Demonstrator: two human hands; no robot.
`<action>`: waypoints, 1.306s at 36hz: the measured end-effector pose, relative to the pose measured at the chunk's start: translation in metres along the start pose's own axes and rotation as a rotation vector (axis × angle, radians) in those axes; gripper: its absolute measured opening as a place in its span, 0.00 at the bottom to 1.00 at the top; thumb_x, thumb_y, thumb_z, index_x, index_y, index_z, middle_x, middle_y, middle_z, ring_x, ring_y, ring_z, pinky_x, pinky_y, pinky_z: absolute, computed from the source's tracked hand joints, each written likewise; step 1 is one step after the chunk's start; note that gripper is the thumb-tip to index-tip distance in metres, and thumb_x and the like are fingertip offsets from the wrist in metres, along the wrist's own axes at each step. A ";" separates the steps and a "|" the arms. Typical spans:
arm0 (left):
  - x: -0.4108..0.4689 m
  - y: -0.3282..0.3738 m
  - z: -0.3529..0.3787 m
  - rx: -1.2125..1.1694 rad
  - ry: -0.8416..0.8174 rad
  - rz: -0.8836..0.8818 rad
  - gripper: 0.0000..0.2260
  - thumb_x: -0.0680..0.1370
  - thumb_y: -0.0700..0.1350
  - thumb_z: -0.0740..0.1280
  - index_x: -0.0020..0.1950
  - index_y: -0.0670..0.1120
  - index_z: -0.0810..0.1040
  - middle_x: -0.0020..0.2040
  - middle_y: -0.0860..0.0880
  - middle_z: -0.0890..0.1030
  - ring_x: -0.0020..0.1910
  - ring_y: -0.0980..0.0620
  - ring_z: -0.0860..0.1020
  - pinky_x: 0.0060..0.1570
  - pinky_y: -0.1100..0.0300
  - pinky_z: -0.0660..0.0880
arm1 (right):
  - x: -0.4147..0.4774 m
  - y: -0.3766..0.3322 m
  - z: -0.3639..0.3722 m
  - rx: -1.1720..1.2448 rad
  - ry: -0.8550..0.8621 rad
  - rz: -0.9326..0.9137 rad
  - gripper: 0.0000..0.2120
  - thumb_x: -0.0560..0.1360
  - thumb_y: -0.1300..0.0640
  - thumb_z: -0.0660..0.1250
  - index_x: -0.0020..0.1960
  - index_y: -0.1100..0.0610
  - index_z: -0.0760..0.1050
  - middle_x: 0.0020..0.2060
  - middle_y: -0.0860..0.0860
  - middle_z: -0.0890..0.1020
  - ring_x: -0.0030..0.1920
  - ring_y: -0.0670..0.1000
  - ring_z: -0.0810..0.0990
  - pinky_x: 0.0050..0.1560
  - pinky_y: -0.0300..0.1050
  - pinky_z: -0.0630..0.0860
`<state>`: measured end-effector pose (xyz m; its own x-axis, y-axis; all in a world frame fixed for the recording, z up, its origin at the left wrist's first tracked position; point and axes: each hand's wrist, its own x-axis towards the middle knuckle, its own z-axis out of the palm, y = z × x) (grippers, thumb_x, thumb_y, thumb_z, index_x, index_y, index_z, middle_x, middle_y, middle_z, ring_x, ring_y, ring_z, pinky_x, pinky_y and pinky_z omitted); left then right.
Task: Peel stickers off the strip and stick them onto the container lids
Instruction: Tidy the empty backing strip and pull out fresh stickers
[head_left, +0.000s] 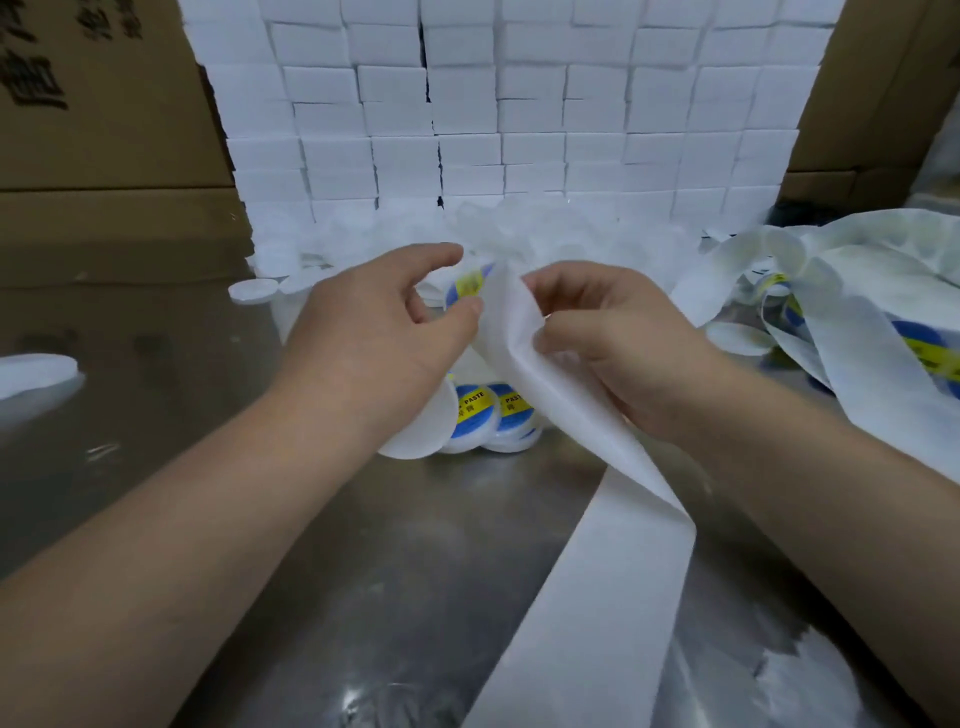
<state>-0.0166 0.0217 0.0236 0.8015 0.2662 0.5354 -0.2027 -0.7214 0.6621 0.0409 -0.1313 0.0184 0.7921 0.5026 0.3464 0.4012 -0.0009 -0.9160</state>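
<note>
Pinching the white backing strip (571, 571) at its fold, the right hand (613, 343) has its fingers curled and its thumb pressed on the paper, so this hand is closed on the strip. From the fold the strip goes down over the metal table (363, 545) toward the lower edge of the view. The left hand (384, 332) is just beside the fold. Its thumb tip touches the lower edge of a blue and yellow sticker (470, 286) that stands up at the top of the strip, and the forefinger is arched above the sticker, apart from the thumb. Whether the left hand really holds the sticker, I cannot tell. Under the two hands, two labelled containers (493, 415) lie side by side on the table, each with a blue and yellow label that reads "PASTE", and a plain white lid (415, 431) lies just beside them, partly under the left wrist. Behind the hands is a heap of unlabelled white lids (519, 228), and behind it a wall of stacked white boxes (519, 104). On the right lies a tangle of loose strip (857, 322) with some blue and yellow stickers on it. Cardboard cartons (104, 130) stand at the left and at the right.
</note>
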 end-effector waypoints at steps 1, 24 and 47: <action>0.000 -0.001 0.001 0.017 -0.005 -0.011 0.17 0.70 0.56 0.64 0.58 0.64 0.75 0.29 0.60 0.74 0.32 0.65 0.72 0.34 0.66 0.65 | -0.001 0.001 0.000 0.005 -0.044 0.009 0.14 0.56 0.64 0.59 0.30 0.49 0.79 0.28 0.45 0.79 0.30 0.44 0.76 0.32 0.36 0.72; 0.001 -0.001 0.006 -0.373 -0.036 -0.063 0.07 0.72 0.47 0.71 0.42 0.60 0.78 0.34 0.55 0.77 0.30 0.64 0.73 0.28 0.75 0.67 | -0.004 -0.010 0.000 0.360 -0.124 0.160 0.33 0.61 0.54 0.60 0.61 0.72 0.68 0.51 0.71 0.74 0.47 0.58 0.70 0.45 0.49 0.67; 0.001 -0.001 0.007 -0.264 0.131 -0.082 0.04 0.73 0.48 0.69 0.39 0.57 0.77 0.25 0.62 0.73 0.26 0.66 0.71 0.24 0.76 0.63 | -0.005 -0.018 -0.019 0.135 -0.412 0.267 0.21 0.66 0.40 0.60 0.49 0.53 0.79 0.36 0.51 0.83 0.29 0.51 0.80 0.29 0.40 0.77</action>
<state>-0.0112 0.0183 0.0199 0.7453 0.4096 0.5261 -0.2930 -0.5076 0.8103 0.0382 -0.1504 0.0372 0.6010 0.7991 0.0130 0.1249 -0.0778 -0.9891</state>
